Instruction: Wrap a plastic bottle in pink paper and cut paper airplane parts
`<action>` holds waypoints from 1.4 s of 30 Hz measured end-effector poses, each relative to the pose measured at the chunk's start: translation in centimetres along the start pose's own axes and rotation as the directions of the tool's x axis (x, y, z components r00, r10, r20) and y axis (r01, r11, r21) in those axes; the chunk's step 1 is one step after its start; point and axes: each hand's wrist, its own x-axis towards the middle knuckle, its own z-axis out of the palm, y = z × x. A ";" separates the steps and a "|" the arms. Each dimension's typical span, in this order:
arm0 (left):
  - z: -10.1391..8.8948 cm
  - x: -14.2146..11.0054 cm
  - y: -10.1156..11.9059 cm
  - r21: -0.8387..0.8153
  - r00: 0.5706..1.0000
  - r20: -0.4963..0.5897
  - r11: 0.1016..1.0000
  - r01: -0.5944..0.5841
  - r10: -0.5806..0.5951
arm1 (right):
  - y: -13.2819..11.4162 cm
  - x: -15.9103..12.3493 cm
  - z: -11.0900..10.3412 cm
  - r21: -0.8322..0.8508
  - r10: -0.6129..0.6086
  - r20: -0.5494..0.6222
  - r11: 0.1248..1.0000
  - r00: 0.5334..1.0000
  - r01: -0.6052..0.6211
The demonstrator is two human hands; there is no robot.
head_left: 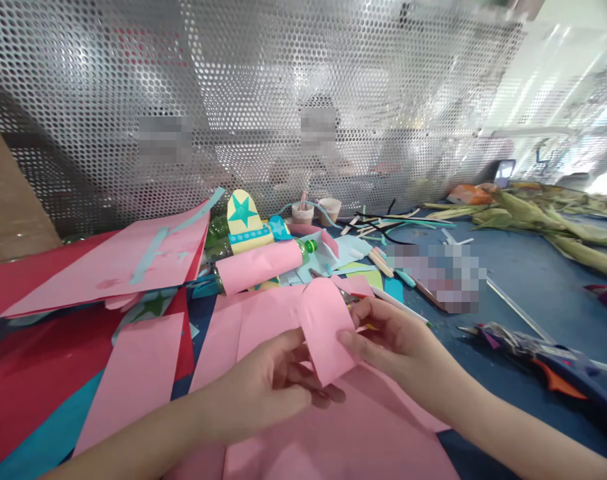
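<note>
Paper cut-out, pink and rounded at its upper end, is held tilted in the air above the middle of the near part of the blue worktop, its surface bowed. The right hand pinches its right side, thumb in front and fingers behind, probably because thin paper needs backing to hold its shape. The left hand is loosely curled, its fingers at the left side of the cut-out and partly hidden behind it; it seems to lend support, though whether it grips cannot be told.

Beneath both hands, flat pink paper sheets overlap toward the near edge, perhaps kept close as stock. Just beyond lies a green plastic bottle wrapped in pink paper, on its side. Behind it, a cream rounded paper piece with a teal star leans back, apparently against green plastic.

On the left, a large pink sheet with light blue strips rests over red paper. Two small pale cups stand at the far edge by the perforated metal panel, likely out of the way. Toward the right edge lies a dark blue glue gun with an orange trigger, apart from the paper; green corn husks lie at the far right corner.
</note>
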 end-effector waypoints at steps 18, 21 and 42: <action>1.7 -0.2 0.8 0.170 0.984 -0.177 0.985 0.032 -0.002 | -0.3 -0.3 0.4 0.071 -0.012 0.003 0.997 1.000 0.012; 1.8 -0.1 0.9 0.155 0.984 -0.174 0.986 0.061 -0.034 | -0.4 -0.3 0.1 0.032 0.009 0.020 0.999 1.000 -0.010; 1.5 -0.4 -0.4 0.061 0.979 -0.091 0.980 0.187 -0.182 | -0.4 -0.2 0.1 -0.064 -0.068 -0.061 0.996 0.996 0.064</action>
